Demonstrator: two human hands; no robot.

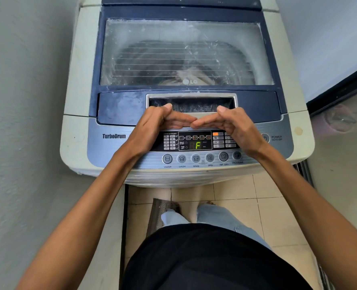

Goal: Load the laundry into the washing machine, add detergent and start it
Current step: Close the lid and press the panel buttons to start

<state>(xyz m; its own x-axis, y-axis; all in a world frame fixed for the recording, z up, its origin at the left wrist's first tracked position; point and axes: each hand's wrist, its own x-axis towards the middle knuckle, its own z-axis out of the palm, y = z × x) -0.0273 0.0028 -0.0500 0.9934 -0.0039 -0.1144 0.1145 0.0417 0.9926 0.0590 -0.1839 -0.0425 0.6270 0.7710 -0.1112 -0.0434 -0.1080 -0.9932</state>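
Head view: washing machine (186, 130) lid (186, 53) closed, laundry (191, 75) dimly seen through glass. Left hand (152, 126) and right hand (234, 126) curled, empty, fingertips met at panel's (194, 141) rear edge, likely signalling completion. Display (196, 145) lit, machine judged started.

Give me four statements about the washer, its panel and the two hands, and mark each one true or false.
1. The washing machine's lid is shut. True.
2. The display is dark. False: a green character glows on it.
3. The left hand and right hand meet at their fingertips above the control panel. True.
4. The right hand holds a detergent bottle. False: both hands hold nothing.
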